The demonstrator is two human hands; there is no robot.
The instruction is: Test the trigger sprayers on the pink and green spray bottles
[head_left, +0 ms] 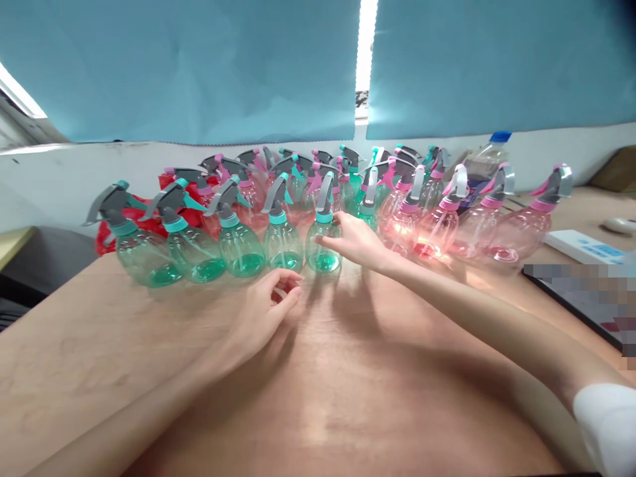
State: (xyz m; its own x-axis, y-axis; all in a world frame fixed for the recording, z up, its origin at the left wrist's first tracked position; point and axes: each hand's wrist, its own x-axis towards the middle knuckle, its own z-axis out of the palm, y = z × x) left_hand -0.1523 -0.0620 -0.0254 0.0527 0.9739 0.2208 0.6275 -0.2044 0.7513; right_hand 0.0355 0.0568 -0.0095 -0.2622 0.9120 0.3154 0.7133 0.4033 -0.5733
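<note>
My right hand grips a green spray bottle by its upper body, thumb across the front and fingers at its right side. The bottle stands upright on the table, with a turquoise collar and a grey trigger head. My left hand hovers low in front of the row, loosely curved and open, with nothing in it. Nearest to it is another green spray bottle. Further left stand more of the same kind, including one spray bottle at the row's end.
Pink spray bottles continue the row on the right, with several more behind. Red plastic lies behind the left end. A blue-capped bottle stands at the back. At right are a white box and a dark-edged flat object.
</note>
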